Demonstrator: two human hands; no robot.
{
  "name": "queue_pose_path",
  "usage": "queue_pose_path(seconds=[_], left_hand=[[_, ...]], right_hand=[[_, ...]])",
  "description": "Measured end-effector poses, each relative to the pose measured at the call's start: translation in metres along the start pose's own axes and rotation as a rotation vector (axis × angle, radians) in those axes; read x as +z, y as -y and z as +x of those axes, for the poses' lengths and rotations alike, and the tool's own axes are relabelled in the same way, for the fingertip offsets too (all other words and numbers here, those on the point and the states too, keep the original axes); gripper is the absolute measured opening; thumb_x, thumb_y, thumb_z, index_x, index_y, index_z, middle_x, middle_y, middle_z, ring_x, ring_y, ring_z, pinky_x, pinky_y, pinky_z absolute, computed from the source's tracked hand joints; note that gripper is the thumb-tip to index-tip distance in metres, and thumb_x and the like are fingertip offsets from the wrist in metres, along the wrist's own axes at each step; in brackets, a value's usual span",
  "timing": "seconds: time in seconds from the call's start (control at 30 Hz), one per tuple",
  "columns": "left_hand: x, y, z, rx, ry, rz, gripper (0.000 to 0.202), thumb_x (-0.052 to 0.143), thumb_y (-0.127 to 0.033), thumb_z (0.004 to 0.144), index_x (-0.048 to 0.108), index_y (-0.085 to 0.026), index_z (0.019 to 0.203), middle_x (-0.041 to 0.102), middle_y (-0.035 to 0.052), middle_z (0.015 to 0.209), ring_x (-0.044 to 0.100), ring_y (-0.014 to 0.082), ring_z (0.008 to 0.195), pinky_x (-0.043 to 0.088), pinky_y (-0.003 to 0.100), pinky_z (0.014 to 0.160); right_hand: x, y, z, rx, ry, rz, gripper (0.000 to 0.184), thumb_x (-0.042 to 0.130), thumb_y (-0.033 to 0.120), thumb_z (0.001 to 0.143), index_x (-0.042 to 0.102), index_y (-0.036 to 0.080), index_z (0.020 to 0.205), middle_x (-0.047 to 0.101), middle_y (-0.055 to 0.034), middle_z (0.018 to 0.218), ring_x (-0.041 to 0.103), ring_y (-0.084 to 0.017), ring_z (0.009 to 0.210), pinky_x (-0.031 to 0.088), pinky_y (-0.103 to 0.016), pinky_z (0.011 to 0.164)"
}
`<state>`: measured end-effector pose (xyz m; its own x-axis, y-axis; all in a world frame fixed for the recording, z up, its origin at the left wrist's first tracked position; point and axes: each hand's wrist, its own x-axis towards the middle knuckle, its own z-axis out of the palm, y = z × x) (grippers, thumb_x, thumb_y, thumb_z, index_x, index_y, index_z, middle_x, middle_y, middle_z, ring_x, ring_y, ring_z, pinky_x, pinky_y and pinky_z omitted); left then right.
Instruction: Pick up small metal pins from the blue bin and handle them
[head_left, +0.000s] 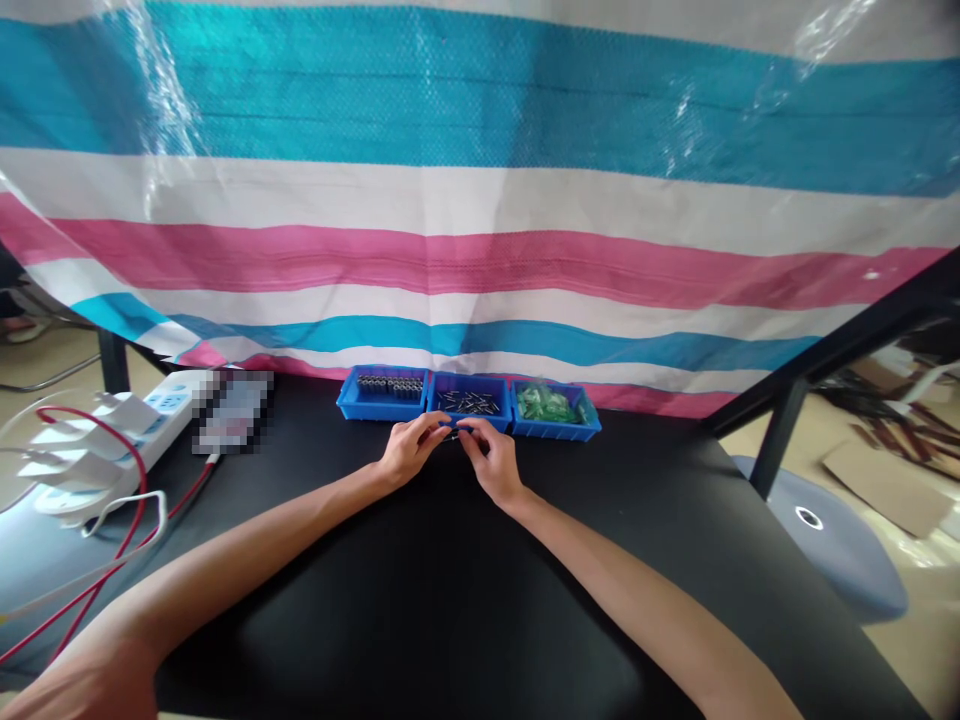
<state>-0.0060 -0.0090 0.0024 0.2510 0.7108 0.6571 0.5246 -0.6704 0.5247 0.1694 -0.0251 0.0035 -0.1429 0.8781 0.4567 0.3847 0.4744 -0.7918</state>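
My left hand (pixel 409 447) and my right hand (pixel 491 460) meet just in front of the middle blue bin (pixel 470 420), thumbs and fingers pinched. Between the fingertips shows a small, thin metallic piece (pixel 454 435), too small for me to tell its kind. Loose, thin metal pieces like screws or pins (pixel 469 402) lie jumbled in the middle bin. The left blue bin (pixel 382 410) holds rows of short metal cylinders (pixel 390 385). Green-tinted clear plastic packets (pixel 546 403) fill the right blue bin (pixel 556 430).
At the left, a white power strip (pixel 169 405) carries chargers with red and white cables (pixel 139 480). A pixelated device (pixel 234 410) lies beside it. Behind the bins hangs a striped plastic sheet (pixel 480 265). A grey stool (pixel 832 540) stands right of the black table (pixel 450 600).
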Motion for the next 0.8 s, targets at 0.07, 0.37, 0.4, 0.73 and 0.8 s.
queue_pose_path(seconds=[0.07, 0.37, 0.4, 0.73, 0.8], left_hand=[[0.000, 0.001, 0.000, 0.006, -0.003, 0.005, 0.023, 0.052, -0.034, 0.091, 0.061, -0.016, 0.101, 0.067, 0.0007, 0.073, 0.059, 0.0077, 0.055, 0.048, 0.017, 0.058], [0.001, 0.002, -0.001, 0.025, -0.009, 0.010, 0.021, 0.053, -0.033, 0.090, 0.061, -0.016, 0.100, 0.067, 0.0003, 0.072, 0.058, 0.0071, 0.053, 0.046, 0.017, 0.056], [0.000, 0.002, -0.001, 0.022, -0.009, 0.012, 0.021, 0.053, -0.033, 0.090, 0.061, -0.016, 0.100, 0.067, 0.0001, 0.072, 0.058, 0.0072, 0.053, 0.046, 0.017, 0.056], [-0.002, -0.002, 0.004, -0.023, 0.057, 0.032, 0.027, 0.049, -0.037, 0.091, 0.064, -0.016, 0.082, 0.060, -0.0003, 0.065, 0.051, 0.0078, 0.053, 0.042, 0.018, 0.054], [-0.002, -0.002, 0.004, 0.003, 0.049, 0.036, 0.030, 0.049, -0.037, 0.091, 0.064, -0.016, 0.077, 0.058, -0.0004, 0.062, 0.050, 0.0080, 0.053, 0.041, 0.018, 0.053]], right_hand=[[0.000, -0.001, 0.000, 0.004, 0.003, 0.010, 0.026, 0.048, 0.039, 0.091, 0.064, 0.020, 0.100, 0.058, 0.0010, 0.061, 0.050, -0.012, 0.050, 0.041, -0.023, 0.054], [0.001, -0.002, 0.002, 0.000, 0.011, 0.026, 0.024, 0.050, 0.038, 0.090, 0.063, 0.018, 0.088, 0.057, 0.0009, 0.063, 0.049, -0.011, 0.051, 0.040, -0.023, 0.053], [0.001, -0.001, 0.002, -0.002, 0.011, 0.020, 0.024, 0.050, 0.038, 0.090, 0.063, 0.018, 0.087, 0.057, 0.0009, 0.062, 0.049, -0.011, 0.051, 0.040, -0.023, 0.053], [-0.004, 0.008, -0.003, -0.033, -0.128, 0.006, 0.019, 0.051, 0.032, 0.089, 0.064, 0.019, 0.087, 0.063, -0.0011, 0.070, 0.055, -0.013, 0.057, 0.045, -0.025, 0.061], [-0.004, 0.008, -0.003, -0.022, -0.136, 0.004, 0.020, 0.050, 0.033, 0.089, 0.065, 0.019, 0.088, 0.063, -0.0013, 0.070, 0.055, -0.013, 0.057, 0.046, -0.025, 0.061]])
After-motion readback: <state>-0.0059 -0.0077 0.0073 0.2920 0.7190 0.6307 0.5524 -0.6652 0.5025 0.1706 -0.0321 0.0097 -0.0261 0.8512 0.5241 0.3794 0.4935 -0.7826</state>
